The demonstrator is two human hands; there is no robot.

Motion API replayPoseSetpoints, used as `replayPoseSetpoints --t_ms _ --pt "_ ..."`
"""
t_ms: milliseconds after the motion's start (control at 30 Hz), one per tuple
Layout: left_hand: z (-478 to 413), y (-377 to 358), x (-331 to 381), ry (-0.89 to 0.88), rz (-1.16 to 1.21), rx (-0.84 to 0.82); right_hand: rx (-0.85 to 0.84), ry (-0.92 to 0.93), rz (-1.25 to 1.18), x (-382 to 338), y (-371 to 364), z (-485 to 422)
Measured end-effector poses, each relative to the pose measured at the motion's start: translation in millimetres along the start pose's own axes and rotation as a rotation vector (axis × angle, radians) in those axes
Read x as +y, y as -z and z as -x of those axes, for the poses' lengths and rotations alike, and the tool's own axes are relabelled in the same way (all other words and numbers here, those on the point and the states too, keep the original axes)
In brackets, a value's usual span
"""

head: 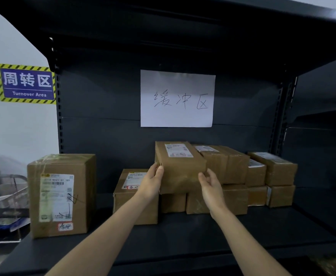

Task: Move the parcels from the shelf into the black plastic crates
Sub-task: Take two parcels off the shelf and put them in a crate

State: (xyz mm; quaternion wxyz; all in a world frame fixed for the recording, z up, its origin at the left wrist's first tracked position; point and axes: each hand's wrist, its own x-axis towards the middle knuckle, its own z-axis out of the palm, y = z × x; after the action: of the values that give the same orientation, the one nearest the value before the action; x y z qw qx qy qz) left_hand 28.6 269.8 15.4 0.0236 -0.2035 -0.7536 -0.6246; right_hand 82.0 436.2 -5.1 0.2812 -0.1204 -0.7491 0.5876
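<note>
We have our left hand (152,182) curled round the front left corner of the long brown cardboard parcel with a white label (180,166), which lies on top of the stack of brown cardboard boxes (236,200) on the dark metal shelf (183,236). Our right hand (211,186) is spread and loose at its front right, touching at most. If we pull now, the one-sided grip may swing the parcel and let it slide off the stack, or drag the neighbouring taped brown box (226,164) just beside it. The black plastic crates are out of view, so we cannot judge the carry.
</note>
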Motion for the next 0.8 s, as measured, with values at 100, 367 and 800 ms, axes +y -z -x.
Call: replayPoseSetpoints --t_ms 100,367,800 --pt "10 18 -14 -0.075 -0.029 0.075 0.048 -0.028 -0.007 13 -3 13" --pt "18 67 -71 0.070 -0.102 0.295 -0.198 -0.173 0.052 40 -60 41" --pt "46 72 -88 0.313 0.092 0.262 -0.292 -0.222 0.029 30 -105 55"
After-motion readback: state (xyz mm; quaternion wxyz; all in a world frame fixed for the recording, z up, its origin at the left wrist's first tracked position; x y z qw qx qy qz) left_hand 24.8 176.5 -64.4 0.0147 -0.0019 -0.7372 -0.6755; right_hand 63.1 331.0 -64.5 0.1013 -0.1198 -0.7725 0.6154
